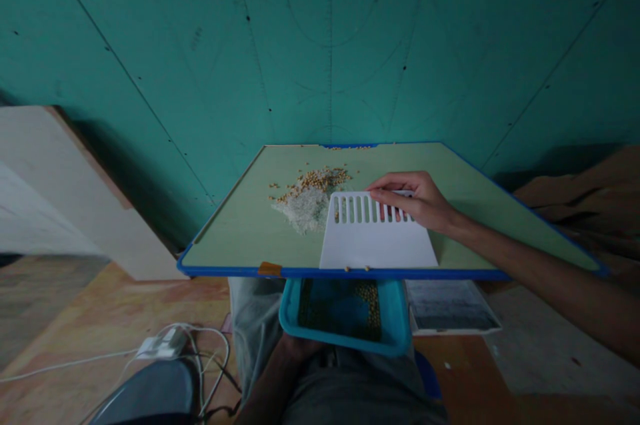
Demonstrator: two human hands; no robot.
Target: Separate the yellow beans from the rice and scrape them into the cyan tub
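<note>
A green board (pixel 240 232) with a blue rim lies in front of me. On it sits a heap of yellow beans (pixel 323 179) mixed with white rice (pixel 305 206). My right hand (pixel 417 200) grips the slotted top edge of a white plastic scraper (pixel 375 238), fingers curled through its slots, just right of the heap. Under the board's near edge, my left hand (pixel 295 347) holds a teal tray (pixel 390 325) from below; beans lie inside it. Two loose beans (pixel 357 268) rest at the board's front edge.
A white flat box (pixel 450 308) sits beside the tray on the right. A white power strip with cables (pixel 165 344) lies on the wooden floor at lower left. A teal wall stands behind the board; a pale plank (pixel 65 192) leans at the left.
</note>
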